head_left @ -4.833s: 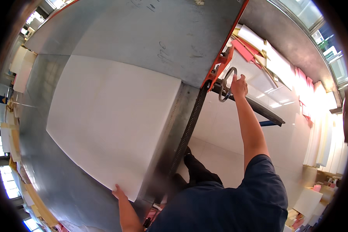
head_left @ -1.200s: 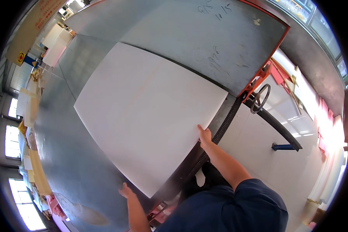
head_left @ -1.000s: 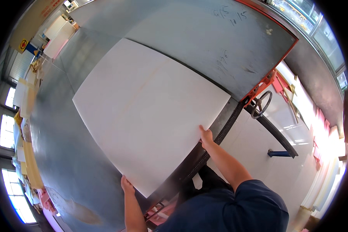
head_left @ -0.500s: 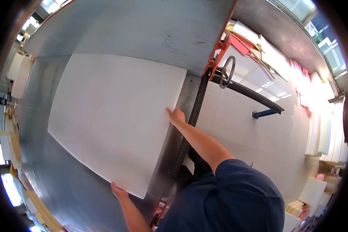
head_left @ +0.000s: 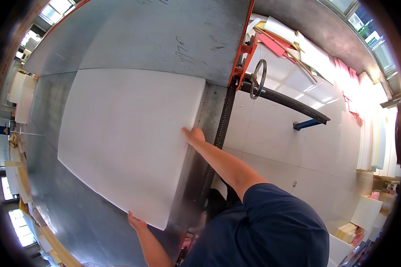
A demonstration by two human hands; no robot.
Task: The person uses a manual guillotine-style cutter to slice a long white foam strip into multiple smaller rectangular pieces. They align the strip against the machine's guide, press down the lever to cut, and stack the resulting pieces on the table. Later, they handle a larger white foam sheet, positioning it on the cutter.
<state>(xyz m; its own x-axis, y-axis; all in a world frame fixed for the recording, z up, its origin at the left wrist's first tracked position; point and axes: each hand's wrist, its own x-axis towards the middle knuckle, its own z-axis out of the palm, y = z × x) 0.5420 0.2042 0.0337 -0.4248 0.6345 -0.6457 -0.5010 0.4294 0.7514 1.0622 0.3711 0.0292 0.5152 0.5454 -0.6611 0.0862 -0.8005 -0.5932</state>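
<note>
A large white foam-like sheet (head_left: 124, 133) lies flat on a grey metal table (head_left: 84, 209). Its far edge is against or very close to an upright grey metal plate (head_left: 156, 44). With the thumb over the top, my right hand (head_left: 194, 136) grips the sheet's right edge; the fingers below are mostly hidden. At the near edge, close to the near right corner, my left hand (head_left: 138, 221) holds the sheet from the side, its fingers partly hidden underneath.
Along the table's right side runs a dark toothed rack (head_left: 220, 127). An orange bracket (head_left: 243, 58), a handwheel (head_left: 259, 79) and a dark beam (head_left: 294, 103) stand beyond it. White and pink offcuts (head_left: 276, 44) lie at the far right. Stacked boards (head_left: 20, 178) line the left.
The sheet has shifted slightly left, away from the toothed rack, with both hands still on it. More of the perforated strip beside its right edge shows. The whole view has shifted a little.
</note>
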